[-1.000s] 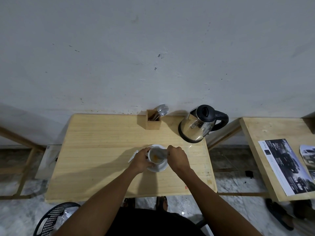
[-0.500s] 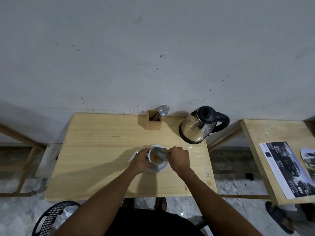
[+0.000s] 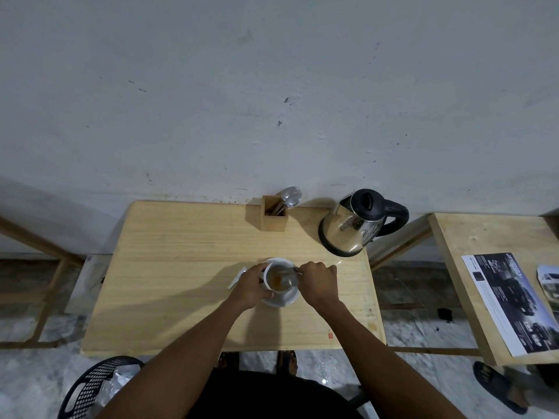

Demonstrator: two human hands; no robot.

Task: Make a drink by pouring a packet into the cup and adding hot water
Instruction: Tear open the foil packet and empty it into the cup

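Note:
A white cup (image 3: 272, 285) stands on a white saucer (image 3: 282, 301) near the middle of the wooden table (image 3: 181, 267). Orange powder lies in its bottom. My left hand (image 3: 249, 285) wraps the cup's left side. My right hand (image 3: 317, 281) is at the cup's right rim, pinching a small greyish packet (image 3: 289, 273) that is tilted over the cup's opening. The steel kettle (image 3: 354, 228) with a black lid and handle stands at the table's far right corner, apart from both hands.
A wooden holder (image 3: 273, 213) with spoons stands at the table's back edge. A white scrap (image 3: 237, 278) lies left of my left hand. A second table (image 3: 484, 237) with leaflets is at the right. A black basket (image 3: 96, 385) sits on the floor.
My right hand has shifted a little to the right of the cup's rim, and the packet now lies lower across the opening. My left hand stays on the cup.

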